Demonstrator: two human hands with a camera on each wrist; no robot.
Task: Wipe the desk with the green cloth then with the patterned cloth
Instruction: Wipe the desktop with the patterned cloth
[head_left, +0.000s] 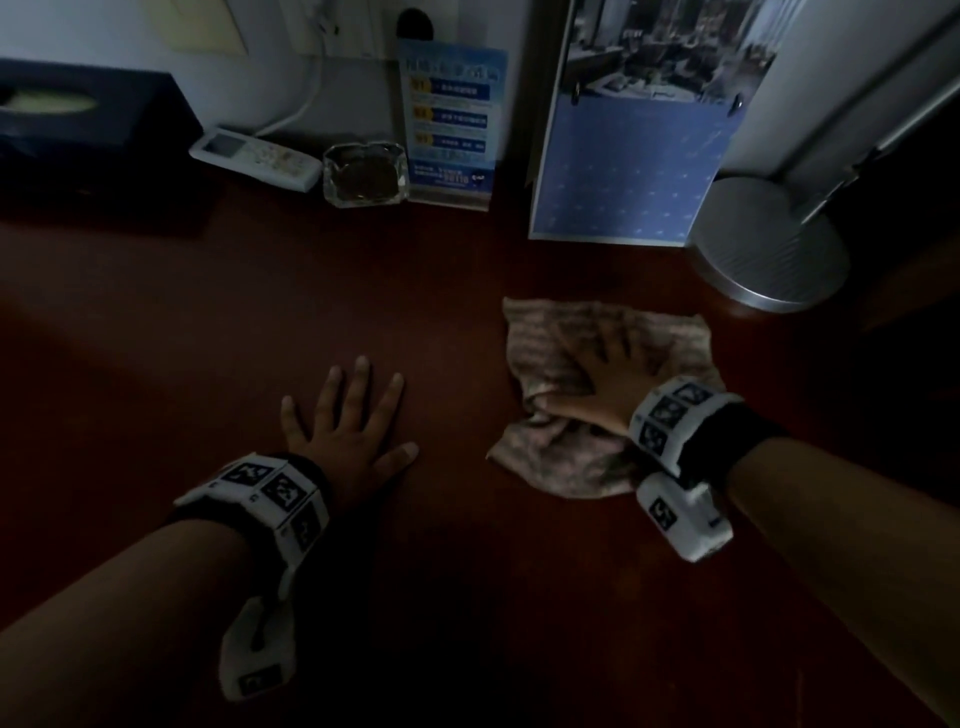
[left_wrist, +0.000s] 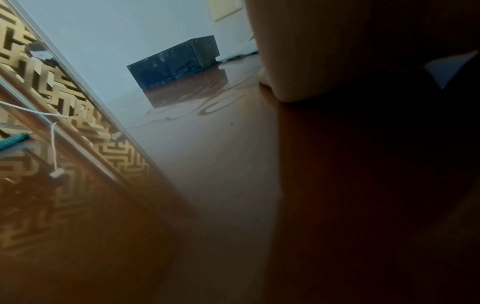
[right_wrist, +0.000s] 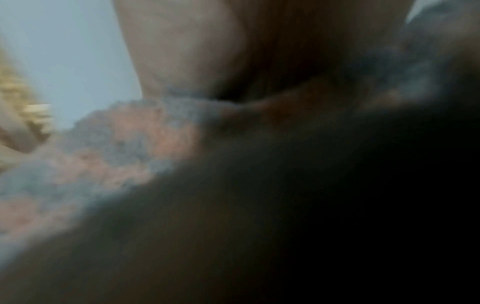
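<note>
Patterned-cloth stage: right hand (head_left: 605, 384) pressing the patterned cloth (head_left: 571, 457) flat on the surface (head_left: 415, 312).

The right hand lies palm down with straight fingers on the crumpled patterned cloth, pressing rather than gripping it; the cloth sits right of centre, just short of the blue calendar stand (head_left: 628, 171) and the metal lamp base (head_left: 769, 244). Its long axis runs roughly near-to-far. The left hand (head_left: 348, 431) is flat and released on bare wood, well apart to the left, holding nothing. Judgement: the unwiped expanse lies leftward of the cloth, so the coming stroke belongs to the right hand, sweeping toward the left hand. Glass ashtray (head_left: 363, 174) and remote control (head_left: 254, 156) stand along the far edge, clear of that path. No green cloth identified with certainty.
</note>
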